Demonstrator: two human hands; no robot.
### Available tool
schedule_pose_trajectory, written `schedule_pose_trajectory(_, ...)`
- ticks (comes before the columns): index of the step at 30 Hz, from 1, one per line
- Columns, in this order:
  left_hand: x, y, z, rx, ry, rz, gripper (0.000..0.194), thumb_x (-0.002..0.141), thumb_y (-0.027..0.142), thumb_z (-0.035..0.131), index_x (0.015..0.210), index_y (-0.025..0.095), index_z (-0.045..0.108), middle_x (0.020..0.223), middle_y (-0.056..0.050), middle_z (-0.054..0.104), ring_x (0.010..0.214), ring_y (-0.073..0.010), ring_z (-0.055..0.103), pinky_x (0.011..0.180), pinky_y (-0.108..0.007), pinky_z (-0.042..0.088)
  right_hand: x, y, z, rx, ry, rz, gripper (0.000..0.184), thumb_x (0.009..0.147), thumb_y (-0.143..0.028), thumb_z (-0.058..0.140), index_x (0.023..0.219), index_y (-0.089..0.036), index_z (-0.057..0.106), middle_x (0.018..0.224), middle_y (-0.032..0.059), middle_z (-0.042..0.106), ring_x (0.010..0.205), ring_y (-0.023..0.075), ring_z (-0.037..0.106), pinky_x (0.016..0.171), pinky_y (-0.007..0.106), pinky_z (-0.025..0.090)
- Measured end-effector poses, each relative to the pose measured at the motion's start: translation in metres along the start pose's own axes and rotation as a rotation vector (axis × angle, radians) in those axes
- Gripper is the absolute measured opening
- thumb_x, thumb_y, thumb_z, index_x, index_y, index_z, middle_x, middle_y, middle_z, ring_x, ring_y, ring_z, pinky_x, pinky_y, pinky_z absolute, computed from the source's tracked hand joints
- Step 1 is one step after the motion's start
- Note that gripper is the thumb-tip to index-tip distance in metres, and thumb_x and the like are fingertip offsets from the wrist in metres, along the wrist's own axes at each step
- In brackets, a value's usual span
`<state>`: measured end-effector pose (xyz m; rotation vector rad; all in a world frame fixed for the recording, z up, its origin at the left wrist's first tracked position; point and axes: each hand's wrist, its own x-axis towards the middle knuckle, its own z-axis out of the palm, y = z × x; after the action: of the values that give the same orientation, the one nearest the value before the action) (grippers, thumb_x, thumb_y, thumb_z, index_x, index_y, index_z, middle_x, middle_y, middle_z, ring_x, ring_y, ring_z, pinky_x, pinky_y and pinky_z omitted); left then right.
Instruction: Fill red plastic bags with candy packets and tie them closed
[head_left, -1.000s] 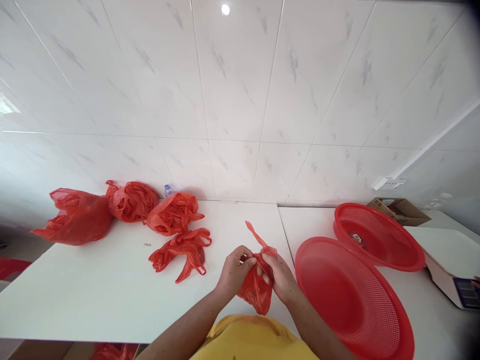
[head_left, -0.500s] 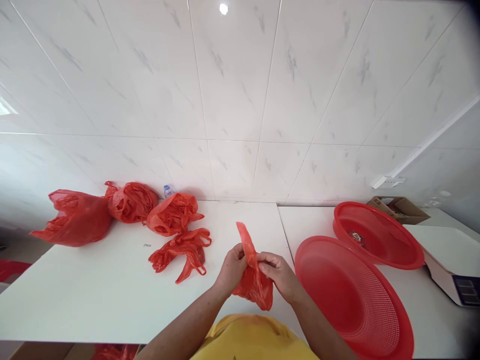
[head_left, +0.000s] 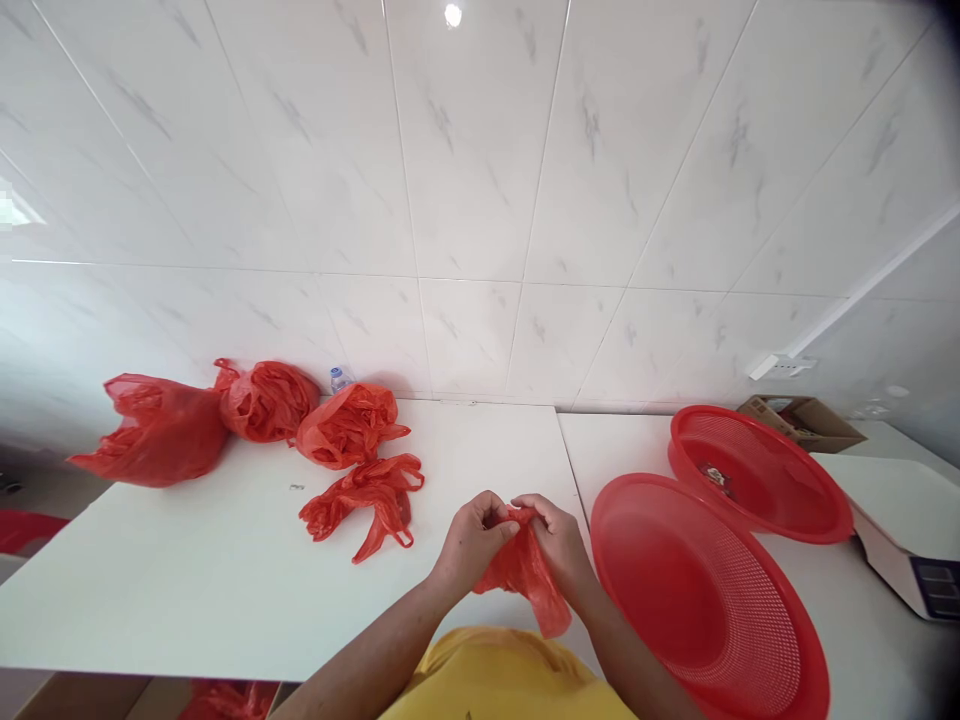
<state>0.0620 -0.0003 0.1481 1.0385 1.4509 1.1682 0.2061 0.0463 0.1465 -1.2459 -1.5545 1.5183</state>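
Between my two hands is a red plastic bag (head_left: 517, 568), crumpled and hanging down in front of my yellow shirt. My left hand (head_left: 476, 540) pinches its upper part, thumb on top. On the other side, my right hand (head_left: 553, 535) grips the bag's top edge with bent fingers. A loose red bag with handles (head_left: 367, 505) lies on the white table to the left of my hands. Behind it sits a bundled red bag (head_left: 349, 428).
Farther left stand a rounded red bundle (head_left: 268, 402) and a large stuffed red bag (head_left: 165, 435). A bottle (head_left: 339, 379) is by the wall. At right are two red plastic baskets (head_left: 622, 580), a cardboard box (head_left: 832, 425) and a white scale (head_left: 892, 500).
The strip of bag that stuck up above my hands is now folded down between them. The bag's lower end has swung to the right.
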Motion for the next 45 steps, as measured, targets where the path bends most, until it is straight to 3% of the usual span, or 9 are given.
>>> schedule_pose_trajectory(5, 0.001, -0.001, -0.001, 0.012, 0.036, 0.006, 0.01, 0.072, 0.02, 0.059, 0.07, 0.02, 0.049, 0.064, 0.005, 0.05, 0.061, -0.0105, 0.043, 0.058, -0.023, 0.034, -0.001, -0.006, -0.006, 0.245, -0.124, 0.067, 0.027, 0.079, -0.029, 0.055, 0.1, -0.022, 0.07, 0.094, 0.0042, 0.072, 0.085, 0.021, 0.063, 0.076, 0.034, 0.046)
schedule_pose_trajectory(9, 0.002, 0.003, -0.002, 0.025, 0.032, -0.006, 0.011, 0.07, 0.021, 0.061, 0.068, 0.02, 0.05, 0.064, 0.005, 0.051, 0.061, -0.0107, 0.044, 0.058, -0.023, 0.035, -0.001, -0.004, -0.009, 0.462, -0.159, 0.113, 0.029, 0.082, -0.045, 0.059, 0.093, -0.019, 0.069, 0.08, 0.0038, 0.068, 0.068, 0.0159, 0.057, 0.063, 0.03, 0.042)
schedule_pose_trajectory(12, 0.001, 0.004, -0.002, 0.07, 0.035, -0.012, 0.011, 0.069, 0.02, 0.06, 0.066, 0.02, 0.049, 0.063, 0.005, 0.051, 0.06, -0.0111, 0.044, 0.059, -0.024, 0.036, 0.002, -0.002, -0.009, 0.54, -0.117, 0.127, 0.022, 0.072, -0.034, 0.072, 0.088, -0.02, 0.066, 0.072, -0.002, 0.059, 0.061, 0.0111, 0.049, 0.057, 0.026, 0.036)
schedule_pose_trajectory(20, -0.005, 0.0, -0.012, 0.2, -0.007, 0.208, 0.013, 0.068, 0.015, 0.061, 0.061, 0.021, 0.052, 0.094, -0.004, 0.06, 0.088, -0.0199, 0.056, 0.078, -0.031, 0.043, 0.019, 0.002, -0.031, 0.512, 0.153, 0.018, 0.029, 0.066, -0.03, 0.075, 0.091, -0.022, 0.063, 0.069, -0.0049, 0.054, 0.063, 0.0125, 0.051, 0.063, 0.029, 0.041)
schedule_pose_trajectory(27, -0.019, -0.005, -0.022, 0.265, -0.127, 0.121, 0.016, 0.068, 0.015, 0.064, 0.062, 0.021, 0.051, 0.097, -0.004, 0.062, 0.092, -0.0205, 0.056, 0.085, -0.034, 0.041, 0.058, 0.049, -0.071, 0.299, 0.508, 0.054, 0.029, 0.058, -0.027, 0.072, 0.085, -0.022, 0.062, 0.067, -0.005, 0.056, 0.062, 0.0135, 0.053, 0.065, 0.032, 0.045)
schedule_pose_trajectory(31, -0.023, -0.008, -0.016, 0.265, -0.214, 0.086, 0.018, 0.066, 0.013, 0.064, 0.061, 0.02, 0.048, 0.089, -0.001, 0.061, 0.085, -0.0178, 0.055, 0.08, -0.031, 0.04, 0.068, 0.065, -0.076, 0.234, 0.581, 0.093, 0.031, 0.055, -0.028, 0.071, 0.084, -0.022, 0.063, 0.068, -0.0038, 0.056, 0.063, 0.015, 0.054, 0.063, 0.032, 0.046)
schedule_pose_trajectory(35, -0.022, -0.011, -0.019, 0.286, -0.227, 0.063, 0.018, 0.066, 0.014, 0.064, 0.062, 0.02, 0.048, 0.087, 0.0, 0.062, 0.081, -0.0164, 0.053, 0.077, -0.03, 0.04, 0.06, 0.063, -0.074, 0.263, 0.533, 0.076, 0.029, 0.059, -0.031, 0.072, 0.085, -0.022, 0.062, 0.074, -0.0013, 0.058, 0.071, 0.0171, 0.056, 0.071, 0.035, 0.048)
schedule_pose_trajectory(41, -0.019, -0.027, -0.024, 0.292, -0.069, -0.017, 0.011, 0.071, 0.019, 0.059, 0.068, 0.021, 0.049, 0.094, -0.002, 0.065, 0.084, -0.0174, 0.056, 0.076, -0.031, 0.041, 0.031, 0.048, -0.061, 0.36, 0.2, 0.067, 0.023, 0.069, -0.035, 0.073, 0.085, -0.023, 0.062, 0.073, -0.0037, 0.055, 0.067, 0.0134, 0.051, 0.065, 0.029, 0.043)
schedule_pose_trajectory(45, -0.018, -0.033, -0.02, 0.067, -0.058, -0.028, 0.016, 0.074, 0.021, 0.059, 0.067, 0.02, 0.045, 0.113, -0.006, 0.066, 0.089, -0.0172, 0.059, 0.072, -0.029, 0.041, 0.022, 0.047, -0.051, 0.299, 0.058, 0.073, 0.022, 0.074, -0.036, 0.07, 0.09, -0.023, 0.063, 0.076, -0.0036, 0.054, 0.068, 0.0124, 0.05, 0.066, 0.028, 0.041)
